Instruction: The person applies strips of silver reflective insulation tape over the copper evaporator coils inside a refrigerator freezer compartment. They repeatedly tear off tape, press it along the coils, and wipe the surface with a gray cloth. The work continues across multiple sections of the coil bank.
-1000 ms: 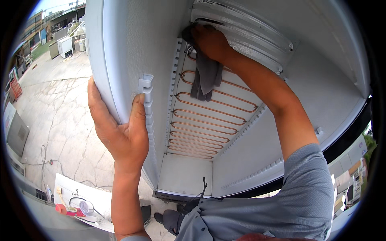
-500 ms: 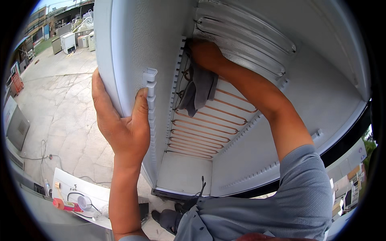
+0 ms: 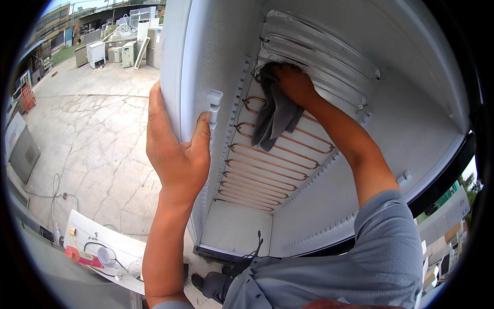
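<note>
An open white refrigerator cabinet (image 3: 236,229) stands before me. My left hand (image 3: 180,162) is clasped round its left side wall, thumb inside by the notched shelf rail (image 3: 212,116) and fingers outside. Inside, my right hand (image 3: 296,85) presses a dark grey cloth (image 3: 275,121) to the back wall, just below a silvery foil-covered panel (image 3: 324,49). Part of the cloth hangs down over rows of looped copper tubing (image 3: 318,166). My right fingertips are partly hidden by the cloth.
At lower left, a white curved panel (image 3: 82,226) bears a pink-and-red bottle (image 3: 85,257), a white roll (image 3: 106,256) and a thin dark cable. Old appliances (image 3: 96,54) stand across the cracked concrete yard (image 3: 98,134). A grey metal unit (image 3: 21,147) is at far left.
My right hand and the cloth have shifted right along the back wall, nearer the foil panel. The view has swung left, while my left hand keeps its hold on the cabinet wall.
</note>
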A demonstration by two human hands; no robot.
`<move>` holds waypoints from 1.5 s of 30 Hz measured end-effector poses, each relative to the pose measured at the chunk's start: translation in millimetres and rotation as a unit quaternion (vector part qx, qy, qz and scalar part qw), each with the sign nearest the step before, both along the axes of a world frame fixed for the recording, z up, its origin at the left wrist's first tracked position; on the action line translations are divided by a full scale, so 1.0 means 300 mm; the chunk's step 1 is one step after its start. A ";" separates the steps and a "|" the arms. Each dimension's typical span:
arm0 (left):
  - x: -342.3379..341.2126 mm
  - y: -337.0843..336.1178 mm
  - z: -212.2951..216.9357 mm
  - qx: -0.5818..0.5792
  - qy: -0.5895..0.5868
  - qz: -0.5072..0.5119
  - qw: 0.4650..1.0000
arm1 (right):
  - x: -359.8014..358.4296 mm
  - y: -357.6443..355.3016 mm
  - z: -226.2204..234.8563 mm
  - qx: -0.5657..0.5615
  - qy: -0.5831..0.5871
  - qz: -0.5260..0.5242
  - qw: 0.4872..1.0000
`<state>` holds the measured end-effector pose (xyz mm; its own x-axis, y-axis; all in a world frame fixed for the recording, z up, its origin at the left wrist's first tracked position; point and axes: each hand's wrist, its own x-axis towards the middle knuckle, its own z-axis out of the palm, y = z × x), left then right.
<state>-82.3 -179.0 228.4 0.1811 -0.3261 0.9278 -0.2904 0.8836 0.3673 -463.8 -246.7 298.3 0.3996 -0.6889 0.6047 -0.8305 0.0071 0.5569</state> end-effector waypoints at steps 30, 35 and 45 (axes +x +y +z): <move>-0.028 0.052 0.023 0.163 -0.005 0.074 0.984 | -0.383 0.395 -0.273 -0.424 -0.532 -0.251 0.689; -0.034 0.066 0.029 0.194 0.013 0.077 0.978 | -0.262 0.287 -0.379 -0.315 -0.386 -0.177 0.849; -0.036 0.065 0.027 0.169 0.023 0.048 0.984 | -0.404 0.444 -0.303 -0.380 -0.509 -0.209 0.743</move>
<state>-93.2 -159.7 236.6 0.2655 -0.5947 0.7589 -0.3433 0.6772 0.6508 -585.1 -113.6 207.3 -0.6852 0.0711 0.7249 -0.6556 0.3734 -0.6563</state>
